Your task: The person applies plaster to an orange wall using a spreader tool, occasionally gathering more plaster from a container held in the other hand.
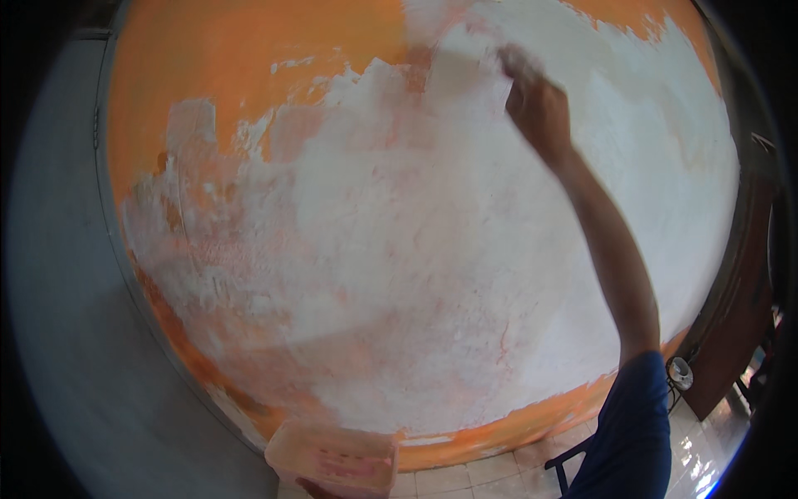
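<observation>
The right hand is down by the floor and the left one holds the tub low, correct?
Not quite: the right hand is up by the wall, not down, as the head view shows. The left hand holds the tub low.

On the left, a large, plain grey panel (58, 274), perhaps a door, stands from top to bottom, with a thin dark seam along its right edge. Pale square tiles (499, 474) cover the floor below, shining with reflected light at the near right. A dark bar-like frame (569, 454), maybe part of a stool or chair, is at the near right. Farther right, a small, round white object (681, 373) is just beside a reddish-brown board (731, 324) whose lower corner points down toward the tiles.
</observation>
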Action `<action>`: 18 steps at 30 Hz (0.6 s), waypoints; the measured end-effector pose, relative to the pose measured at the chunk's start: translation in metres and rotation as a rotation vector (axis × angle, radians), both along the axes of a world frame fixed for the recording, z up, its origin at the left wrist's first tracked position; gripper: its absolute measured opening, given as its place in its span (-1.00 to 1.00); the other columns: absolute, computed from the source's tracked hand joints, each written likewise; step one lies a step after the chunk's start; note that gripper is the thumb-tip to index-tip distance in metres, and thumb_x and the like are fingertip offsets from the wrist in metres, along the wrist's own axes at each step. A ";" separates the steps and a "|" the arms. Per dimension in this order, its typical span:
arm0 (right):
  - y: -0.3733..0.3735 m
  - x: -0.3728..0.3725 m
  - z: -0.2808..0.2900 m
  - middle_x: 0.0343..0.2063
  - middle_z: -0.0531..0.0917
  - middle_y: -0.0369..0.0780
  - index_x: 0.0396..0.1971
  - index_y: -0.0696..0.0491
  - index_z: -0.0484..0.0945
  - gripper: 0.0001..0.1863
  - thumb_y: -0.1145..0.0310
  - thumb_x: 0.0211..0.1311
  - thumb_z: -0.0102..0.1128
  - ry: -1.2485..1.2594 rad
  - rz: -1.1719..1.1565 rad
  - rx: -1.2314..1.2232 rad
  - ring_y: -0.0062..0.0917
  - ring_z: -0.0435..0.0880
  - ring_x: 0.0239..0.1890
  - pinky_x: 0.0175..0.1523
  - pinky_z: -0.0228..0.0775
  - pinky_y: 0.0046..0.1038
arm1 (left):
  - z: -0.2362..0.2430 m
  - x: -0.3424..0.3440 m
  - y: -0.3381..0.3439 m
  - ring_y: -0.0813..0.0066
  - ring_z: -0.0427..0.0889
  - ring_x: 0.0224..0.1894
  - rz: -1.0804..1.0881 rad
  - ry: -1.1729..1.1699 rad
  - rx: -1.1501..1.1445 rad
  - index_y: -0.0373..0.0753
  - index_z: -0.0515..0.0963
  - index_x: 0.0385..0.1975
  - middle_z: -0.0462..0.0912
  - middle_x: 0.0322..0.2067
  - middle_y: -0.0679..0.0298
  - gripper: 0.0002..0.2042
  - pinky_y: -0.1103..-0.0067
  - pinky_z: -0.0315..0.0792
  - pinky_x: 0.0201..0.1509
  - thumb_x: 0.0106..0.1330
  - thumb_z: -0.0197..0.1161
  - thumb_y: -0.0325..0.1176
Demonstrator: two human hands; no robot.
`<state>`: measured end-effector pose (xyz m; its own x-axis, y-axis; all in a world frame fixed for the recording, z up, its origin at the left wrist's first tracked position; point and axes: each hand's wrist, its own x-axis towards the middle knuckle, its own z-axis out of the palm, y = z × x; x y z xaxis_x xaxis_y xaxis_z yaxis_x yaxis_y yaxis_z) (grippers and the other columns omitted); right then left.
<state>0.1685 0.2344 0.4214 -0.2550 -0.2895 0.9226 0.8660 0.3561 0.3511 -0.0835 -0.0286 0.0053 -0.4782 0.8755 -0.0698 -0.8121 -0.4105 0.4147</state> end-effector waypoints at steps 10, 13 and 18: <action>0.051 0.006 -0.201 -0.31 0.57 -0.14 -0.25 0.03 0.51 -0.64 0.52 -0.19 0.05 -0.340 -0.157 -0.392 -0.32 0.55 -0.25 -0.18 0.44 -0.33 | -0.007 0.003 0.005 0.20 0.12 0.20 0.007 -0.027 0.008 -0.14 0.01 0.21 0.14 0.17 0.20 -0.21 0.20 0.01 0.27 0.06 0.01 0.24; -0.017 -0.019 -0.236 -0.04 0.48 -0.18 -0.14 0.11 0.47 -0.51 0.69 -0.21 -0.03 -0.377 0.113 -0.465 -0.37 0.45 0.02 0.05 0.35 -0.41 | -0.026 -0.007 0.010 0.20 0.14 0.19 0.000 -0.143 0.048 -0.14 0.02 0.20 0.15 0.17 0.20 -0.20 0.19 0.02 0.27 0.04 0.04 0.24; -0.002 0.016 -0.053 -0.21 0.55 -0.11 -0.09 0.05 0.42 -0.54 0.59 -0.12 -0.05 0.077 0.084 -0.036 -0.18 0.57 -0.41 -0.28 0.44 -0.30 | -0.010 0.004 0.010 0.19 0.18 0.17 0.010 -0.013 0.023 -0.15 0.05 0.19 0.18 0.15 0.20 -0.17 0.18 0.06 0.25 -0.01 0.10 0.24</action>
